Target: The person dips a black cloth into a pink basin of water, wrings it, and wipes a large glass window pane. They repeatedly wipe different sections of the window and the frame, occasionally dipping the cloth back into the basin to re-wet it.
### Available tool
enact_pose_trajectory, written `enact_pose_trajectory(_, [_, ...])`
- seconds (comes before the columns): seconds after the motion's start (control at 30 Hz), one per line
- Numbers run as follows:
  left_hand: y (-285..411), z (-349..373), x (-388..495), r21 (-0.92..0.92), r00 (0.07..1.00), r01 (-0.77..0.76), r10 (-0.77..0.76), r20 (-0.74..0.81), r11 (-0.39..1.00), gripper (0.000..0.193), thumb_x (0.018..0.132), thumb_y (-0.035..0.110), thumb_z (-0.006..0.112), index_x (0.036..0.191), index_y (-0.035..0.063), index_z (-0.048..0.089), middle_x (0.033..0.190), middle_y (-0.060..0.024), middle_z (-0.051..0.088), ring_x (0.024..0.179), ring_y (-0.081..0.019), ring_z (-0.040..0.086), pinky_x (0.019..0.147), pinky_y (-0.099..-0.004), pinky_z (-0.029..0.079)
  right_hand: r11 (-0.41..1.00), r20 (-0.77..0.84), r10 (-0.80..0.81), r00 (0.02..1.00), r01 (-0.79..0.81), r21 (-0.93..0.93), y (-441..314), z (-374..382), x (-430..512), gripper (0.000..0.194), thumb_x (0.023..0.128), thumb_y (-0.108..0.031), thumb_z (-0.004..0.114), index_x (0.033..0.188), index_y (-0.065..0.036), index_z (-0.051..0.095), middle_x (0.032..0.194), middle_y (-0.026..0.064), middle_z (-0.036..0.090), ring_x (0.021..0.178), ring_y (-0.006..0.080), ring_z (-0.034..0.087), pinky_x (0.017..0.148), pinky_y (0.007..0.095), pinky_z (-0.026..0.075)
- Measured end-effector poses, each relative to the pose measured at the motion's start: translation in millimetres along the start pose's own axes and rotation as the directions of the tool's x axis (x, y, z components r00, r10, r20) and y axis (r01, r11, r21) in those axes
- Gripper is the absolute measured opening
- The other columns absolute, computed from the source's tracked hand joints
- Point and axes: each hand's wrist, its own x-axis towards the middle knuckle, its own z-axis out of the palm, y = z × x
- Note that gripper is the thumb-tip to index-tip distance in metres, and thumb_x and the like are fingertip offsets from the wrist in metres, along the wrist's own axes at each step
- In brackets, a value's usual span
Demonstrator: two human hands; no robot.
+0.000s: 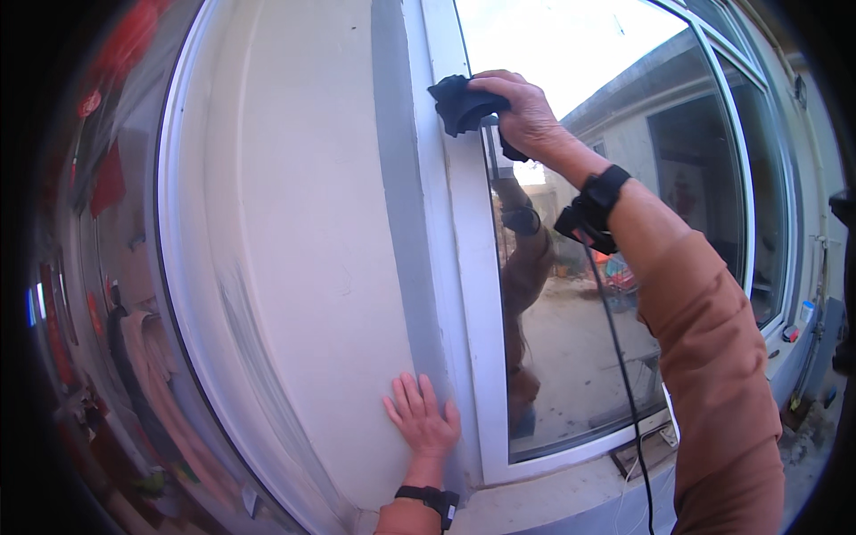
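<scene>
My right hand (528, 114) grips a bunched black cloth (465, 107) against the upper part of the white window frame (478, 287). Part of the cloth hangs below the palm, over the edge of the window glass (595, 321). Lower down, my left hand (422, 416) lies flat with its fingers spread on the pale wall (314, 221), across the edge of its grey painted strip (404, 221). Nothing is held in it. Both wrists wear black straps, and a black cable (618, 348) runs down from the right one. The glass mirrors a yard and my arm.
Below the window runs a sill (555, 498) with a small wooden piece (642, 455) and a thin white cable. At far right, a small blue-and-white container (807, 310) stands on a ledge beside pipes. Another glass pane at left shows hanging clothes (154, 361) and red decorations (127, 37).
</scene>
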Motion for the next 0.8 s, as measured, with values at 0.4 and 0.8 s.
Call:
enact_pose_trajectory(0.4, [-4,3,-5,-0.029,1.0,0.001,-0.001,0.009,1.0,0.064,0.091,0.035,0.047,0.144,0.0001,0.038,0.151,-0.0253,0.031,0.14,-0.047,0.029,0.111,-0.0664,0.016,0.955,-0.107,0.101,0.989,-0.126,-0.268,47,61,90,0.057,0.078,0.014,0.046,0.128,-0.011,0.062,0.134,0.0126,0.056,0.128,0.0325,0.048,0.11,0.0365,0.037])
enact_pose_trajectory(0.8, [0,-3,-1,-0.039,0.999,0.032,-0.031,0.034,0.999,0.066,0.09,0.032,0.048,0.146,-0.0021,0.035,0.153,-0.0252,0.029,0.142,-0.0463,0.025,0.113,-0.0631,0.013,0.988,0.016,-0.028,0.999,0.03,-0.154,13,72,-13,0.054,0.076,0.022,0.042,0.115,-0.006,0.066,0.134,0.0124,0.057,0.131,0.0329,0.046,0.111,0.0365,0.037])
